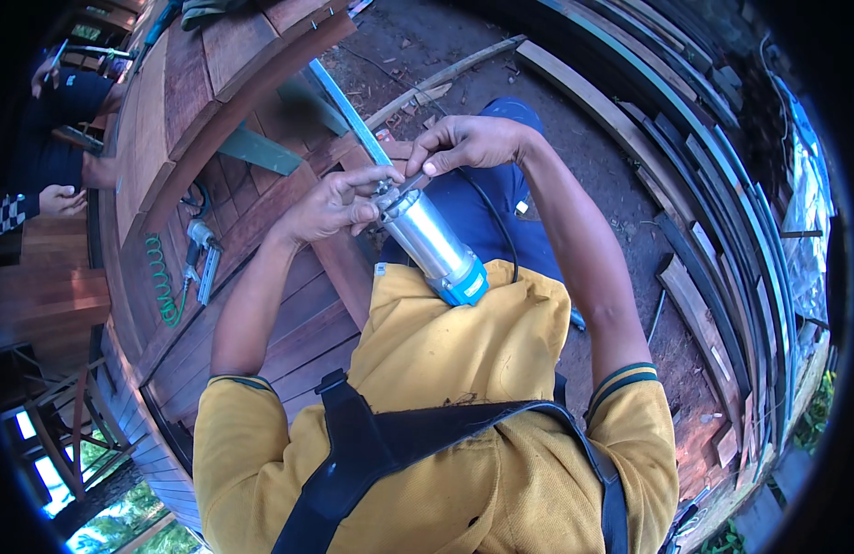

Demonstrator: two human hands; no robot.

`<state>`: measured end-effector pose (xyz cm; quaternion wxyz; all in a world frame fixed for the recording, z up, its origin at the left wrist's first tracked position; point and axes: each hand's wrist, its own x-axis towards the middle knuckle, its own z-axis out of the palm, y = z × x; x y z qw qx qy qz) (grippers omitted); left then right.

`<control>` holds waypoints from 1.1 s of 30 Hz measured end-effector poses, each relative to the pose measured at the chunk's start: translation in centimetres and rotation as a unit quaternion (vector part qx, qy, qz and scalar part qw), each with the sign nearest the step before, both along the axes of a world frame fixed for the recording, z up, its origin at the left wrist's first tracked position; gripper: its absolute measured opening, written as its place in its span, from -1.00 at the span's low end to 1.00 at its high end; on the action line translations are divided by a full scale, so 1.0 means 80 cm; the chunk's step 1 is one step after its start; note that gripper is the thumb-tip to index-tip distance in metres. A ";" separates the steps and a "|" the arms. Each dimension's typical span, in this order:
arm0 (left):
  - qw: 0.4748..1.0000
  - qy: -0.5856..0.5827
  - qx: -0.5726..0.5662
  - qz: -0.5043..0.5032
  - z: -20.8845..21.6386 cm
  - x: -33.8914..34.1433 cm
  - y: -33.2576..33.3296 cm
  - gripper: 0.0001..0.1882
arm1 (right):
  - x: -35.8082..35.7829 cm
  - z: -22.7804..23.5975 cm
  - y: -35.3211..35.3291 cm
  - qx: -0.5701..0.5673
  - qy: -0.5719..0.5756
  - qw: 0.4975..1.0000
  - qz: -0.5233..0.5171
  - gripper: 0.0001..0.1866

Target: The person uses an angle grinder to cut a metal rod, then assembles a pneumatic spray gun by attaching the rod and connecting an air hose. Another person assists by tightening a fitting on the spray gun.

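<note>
A silver, cylindrical trim router (432, 242) with a blue end cap leans against my yellow shirt, its collet end pointing away from me. My left hand (335, 205) is closed around that collet end, thumb and fingers pinching close to the shaft. Just to the right, my right hand (473, 143) is closed too, its fingertips pinching a thin dark metal piece (412, 183) against the collet. The piece's full shape is hidden by the fingers. A black cord (490, 208) runs beside the router, over my blue trousers.
A curved wooden plank structure (182, 111) rises at the left. On the boards below lie a blue-and-silver air nailer (205, 254) and a green coiled hose (159, 286). Another person's hand (62, 201) shows at far left. Long timber boards (621, 120) are stacked at the right.
</note>
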<state>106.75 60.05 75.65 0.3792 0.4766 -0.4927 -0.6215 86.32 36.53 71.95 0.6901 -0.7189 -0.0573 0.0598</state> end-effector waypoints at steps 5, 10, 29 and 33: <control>1.000 -0.016 -0.009 0.005 0.002 -0.003 0.005 -0.15 | -0.008 0.020 0.009 -0.107 -0.032 0.994 -0.014 -0.64; 0.998 -0.052 0.012 0.037 0.001 -0.011 0.009 -0.22 | -0.021 0.064 0.031 -0.234 -0.017 0.970 -0.064 -0.67; 0.994 -0.034 -0.021 0.105 0.016 -0.033 0.055 -0.21 | -0.135 0.107 0.094 -0.025 0.022 0.925 -0.379 -0.77; 0.997 -0.006 -0.040 0.070 0.001 -0.013 0.048 -0.12 | -0.069 0.019 0.042 0.008 -0.065 0.976 -0.210 -0.82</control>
